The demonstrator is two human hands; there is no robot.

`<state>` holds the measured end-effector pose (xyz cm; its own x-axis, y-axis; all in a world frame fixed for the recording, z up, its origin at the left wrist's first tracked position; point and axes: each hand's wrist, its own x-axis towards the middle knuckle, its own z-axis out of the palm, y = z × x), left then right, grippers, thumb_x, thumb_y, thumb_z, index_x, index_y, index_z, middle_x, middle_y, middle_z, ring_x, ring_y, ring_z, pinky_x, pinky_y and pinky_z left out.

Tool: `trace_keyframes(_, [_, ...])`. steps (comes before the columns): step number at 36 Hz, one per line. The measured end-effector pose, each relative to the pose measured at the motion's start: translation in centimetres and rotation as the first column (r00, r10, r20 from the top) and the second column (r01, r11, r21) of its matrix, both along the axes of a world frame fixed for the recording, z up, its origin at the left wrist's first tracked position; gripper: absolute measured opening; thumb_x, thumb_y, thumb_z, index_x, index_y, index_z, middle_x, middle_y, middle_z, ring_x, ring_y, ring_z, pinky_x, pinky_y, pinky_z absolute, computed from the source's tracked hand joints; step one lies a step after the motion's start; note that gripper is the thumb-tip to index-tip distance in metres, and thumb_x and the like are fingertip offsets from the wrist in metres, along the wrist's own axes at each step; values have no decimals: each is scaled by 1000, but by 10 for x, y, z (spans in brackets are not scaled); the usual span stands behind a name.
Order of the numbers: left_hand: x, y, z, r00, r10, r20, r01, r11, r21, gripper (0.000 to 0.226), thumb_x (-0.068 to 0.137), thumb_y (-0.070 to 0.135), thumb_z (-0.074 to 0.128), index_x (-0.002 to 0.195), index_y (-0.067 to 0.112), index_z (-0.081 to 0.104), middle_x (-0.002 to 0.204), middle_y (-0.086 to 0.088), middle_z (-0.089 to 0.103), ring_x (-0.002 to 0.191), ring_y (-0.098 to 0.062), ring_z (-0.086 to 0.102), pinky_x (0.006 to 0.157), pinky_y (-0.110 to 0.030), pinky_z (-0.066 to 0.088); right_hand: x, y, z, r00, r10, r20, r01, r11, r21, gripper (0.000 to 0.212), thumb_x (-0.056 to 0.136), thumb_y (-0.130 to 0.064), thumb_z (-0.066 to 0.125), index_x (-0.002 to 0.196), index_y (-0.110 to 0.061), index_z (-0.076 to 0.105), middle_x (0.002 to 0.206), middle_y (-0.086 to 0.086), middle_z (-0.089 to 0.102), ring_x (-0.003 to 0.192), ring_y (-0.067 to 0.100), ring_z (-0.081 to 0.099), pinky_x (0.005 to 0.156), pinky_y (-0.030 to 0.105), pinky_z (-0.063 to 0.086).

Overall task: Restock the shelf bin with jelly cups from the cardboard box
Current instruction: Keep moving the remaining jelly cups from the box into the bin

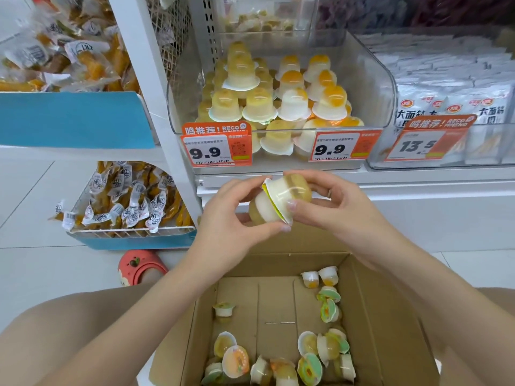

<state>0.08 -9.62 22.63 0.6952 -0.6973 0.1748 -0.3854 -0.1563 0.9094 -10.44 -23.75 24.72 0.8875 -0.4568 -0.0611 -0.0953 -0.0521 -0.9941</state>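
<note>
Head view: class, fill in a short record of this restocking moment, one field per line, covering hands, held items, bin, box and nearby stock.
left hand: left hand holds the lower jelly cup
right hand: right hand holds the upper jelly cup
held cups: two, pressed lid to lid, above the box
shelf bin: clear shelf bin with stacked cups, pale yellow on the left, orange-topped on the right
cardboard box: cardboard box open, loose cups scattered along its bottom
price tags: two price tags on the bin front read 9.9
neighbouring stock: white packets in the bin to the right
</note>
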Motion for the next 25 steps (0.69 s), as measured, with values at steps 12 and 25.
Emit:
trace_keyframes(12, [-19,-1,-10,998,-6,-63,3,999,-46,86,53,45,81,131,28,52,111,16,66,104,-2,62,91,-26,51,-9,3,0,997,80,1,-78,958,275,39,85,-7,64,123,-17,61,102,11,73,93,20,70,87,28,55])
trace_keyframes(25, [-22,-2,-10,985,-2,170,-5,999,38,83,59,42,81,133,34,44,109,34,55,102,6,59,89,-15,49,-11,0,-1,987,122,-105,-102,978,182,52,63,-28,76,113,-17,66,99,11,73,94,26,70,80,31,58])
